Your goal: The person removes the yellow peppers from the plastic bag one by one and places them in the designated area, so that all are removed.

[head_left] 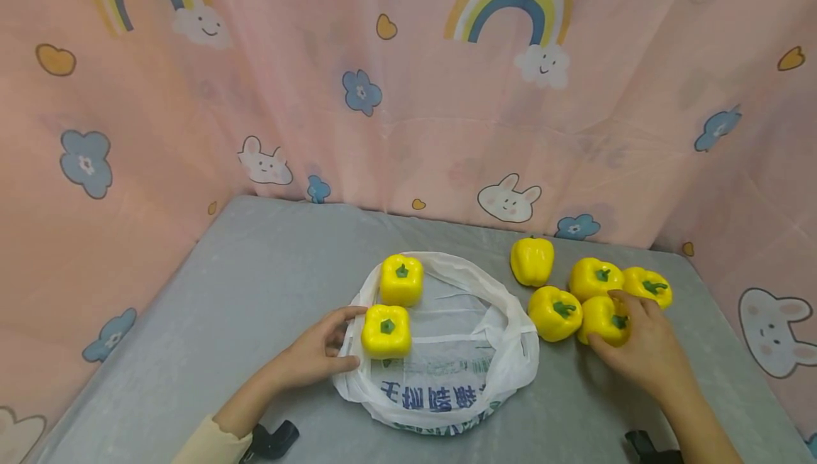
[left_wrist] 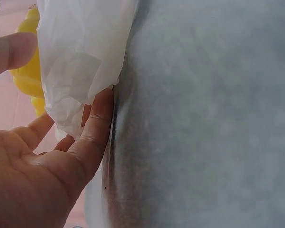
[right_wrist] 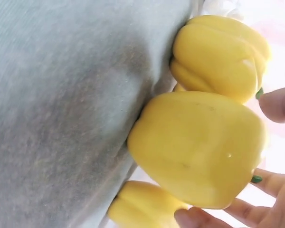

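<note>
Head view: we have our right hand point(head_left: 651, 352) round a yellow pepper point(head_left: 601, 321) and our left hand point(head_left: 311, 354) against a bag point(head_left: 522, 363).

The pepper sits on the table point(head_left: 287, 265) right of the bag, near four more peppers point(head_left: 532, 263); two peppers point(head_left: 386, 343) stand stem-up within the bag's left side. Our right fingers curve over its far side, thumb at the near side; how hard they press, we cannot tell. Our left fingers bend loosely, thumb well apart, pinching nothing we can see. We judge the pepper light and firm, its glossy skin perhaps slippery, so we would grip its broad sides, not the stem point(head_left: 619, 322). The bag looks thin, limp and easily torn; we would steady it by its thicker, bunched rim point(head_left: 510, 316).
</note>
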Demonstrator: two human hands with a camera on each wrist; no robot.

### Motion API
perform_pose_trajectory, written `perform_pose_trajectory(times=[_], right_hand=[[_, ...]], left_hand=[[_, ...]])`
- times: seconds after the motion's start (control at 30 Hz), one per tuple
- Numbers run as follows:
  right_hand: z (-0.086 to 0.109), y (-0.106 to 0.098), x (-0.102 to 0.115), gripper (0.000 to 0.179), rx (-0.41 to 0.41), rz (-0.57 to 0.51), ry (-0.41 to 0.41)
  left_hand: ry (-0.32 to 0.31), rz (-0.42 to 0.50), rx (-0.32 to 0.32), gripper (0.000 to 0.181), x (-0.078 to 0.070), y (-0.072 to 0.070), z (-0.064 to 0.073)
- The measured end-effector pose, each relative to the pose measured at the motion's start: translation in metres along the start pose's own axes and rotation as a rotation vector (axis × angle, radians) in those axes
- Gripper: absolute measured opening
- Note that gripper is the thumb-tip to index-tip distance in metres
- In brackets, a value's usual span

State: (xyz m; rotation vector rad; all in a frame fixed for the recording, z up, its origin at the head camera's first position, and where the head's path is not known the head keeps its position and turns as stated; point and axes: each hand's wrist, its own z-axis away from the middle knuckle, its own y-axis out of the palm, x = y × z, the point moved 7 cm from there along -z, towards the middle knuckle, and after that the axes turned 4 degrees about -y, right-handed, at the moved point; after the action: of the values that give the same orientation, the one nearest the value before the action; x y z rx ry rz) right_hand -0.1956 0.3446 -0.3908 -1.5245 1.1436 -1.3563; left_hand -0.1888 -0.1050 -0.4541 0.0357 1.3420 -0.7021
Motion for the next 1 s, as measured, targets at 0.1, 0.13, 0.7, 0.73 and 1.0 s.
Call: perform_pose_trajectory(times=[0.1,0.13,0.7,0.73,1.0], right_hand=[[0.002,-0.004,0.004,0.076,-0.004,0.021,0.016],[0.003,-0.006,0.006,0.076,-0.007,0.028,0.02],[0.012,-0.031,0.094,0.062,-0.152,-0.21,-0.189],[0.012,-0.03,0.101,0.061,-0.155,-0.239,-0.212],[0.011,-0.015,0.144,0.061,-0.097,-0.419,-0.298]], left_hand=[[-0.004,-0.003,-0.003,0.073,0.001,0.0,0.0],[-0.005,-0.003,-0.004,0.073,0.001,0.0,-0.001],[0.036,0.04,0.021,0.073,-0.004,-0.001,0.002],[0.04,0.043,0.023,0.073,-0.004,-0.001,0.002],[0.013,0.022,0.014,0.072,-0.002,0.0,0.0]])
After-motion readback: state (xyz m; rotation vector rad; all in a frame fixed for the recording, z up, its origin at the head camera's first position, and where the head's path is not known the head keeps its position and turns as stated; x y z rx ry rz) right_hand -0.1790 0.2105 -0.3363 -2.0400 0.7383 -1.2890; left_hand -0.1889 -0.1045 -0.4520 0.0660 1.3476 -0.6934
